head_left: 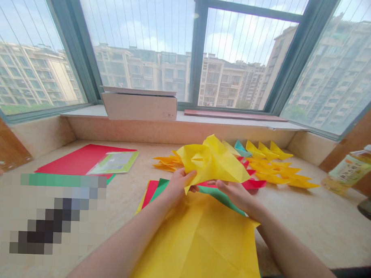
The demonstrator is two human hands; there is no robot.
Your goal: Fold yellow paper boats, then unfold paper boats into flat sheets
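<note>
Mid-fold: my left hand point(177, 188) and right hand point(236, 194) hold the yellow paper point(210, 161) up above the desk point(294, 228), fingers gripping its lower edge. Its loose flaps want creasing flat.

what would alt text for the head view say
Two bare hands, the left and right, hold a partly folded yellow paper over a creased yellow sheet on a pale stone counter, beside folded yellow and orange paper pieces, below a large window.
</note>
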